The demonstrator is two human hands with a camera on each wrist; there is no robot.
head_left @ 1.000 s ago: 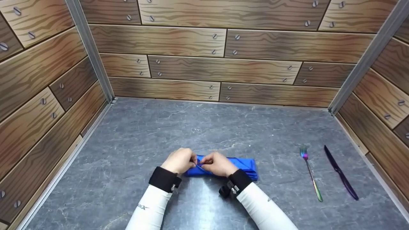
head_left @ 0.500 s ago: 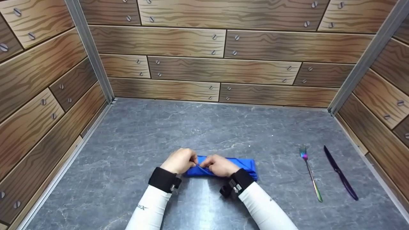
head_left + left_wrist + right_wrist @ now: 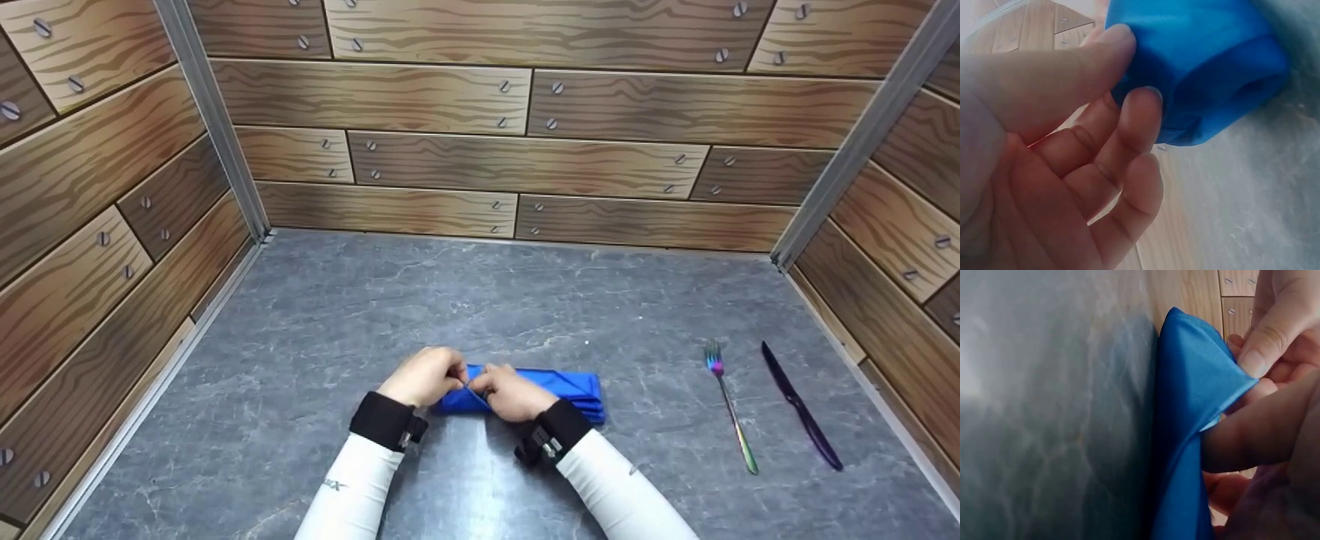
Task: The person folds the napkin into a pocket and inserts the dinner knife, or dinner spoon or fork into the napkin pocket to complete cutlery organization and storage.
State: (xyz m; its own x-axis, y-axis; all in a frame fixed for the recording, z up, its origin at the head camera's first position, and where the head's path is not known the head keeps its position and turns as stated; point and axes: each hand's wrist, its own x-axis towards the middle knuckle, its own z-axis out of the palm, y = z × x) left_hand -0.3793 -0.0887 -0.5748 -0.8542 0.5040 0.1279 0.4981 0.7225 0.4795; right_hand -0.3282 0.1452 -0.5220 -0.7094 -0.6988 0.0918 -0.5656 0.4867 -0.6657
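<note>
A folded blue cloth (image 3: 570, 384) lies in a long flat bundle near the front middle of the table in the head view. My left hand (image 3: 426, 377) pinches the raised edge of a flap at its left end between thumb and fingers, as the left wrist view shows, with the other fingers of this hand (image 3: 1089, 135) loosely bent. My right hand (image 3: 517, 392) lies over the bundle just beside it. In the right wrist view, one digit of the right hand (image 3: 1269, 427) reaches under the lifted flap (image 3: 1202, 377), its tip hidden, while other fingers curl behind the cloth.
To the right lie a rainbow-coloured fork (image 3: 729, 405) and a dark purple knife (image 3: 801, 409), roughly side by side. Wood-patterned walls (image 3: 420, 157) enclose the grey marbled table (image 3: 360, 300) at the back and both sides.
The right hand's fingertips have shifted from pinching near the left fingertips to reaching in at the flap. The left hand keeps its pinch and has hardly moved.
</note>
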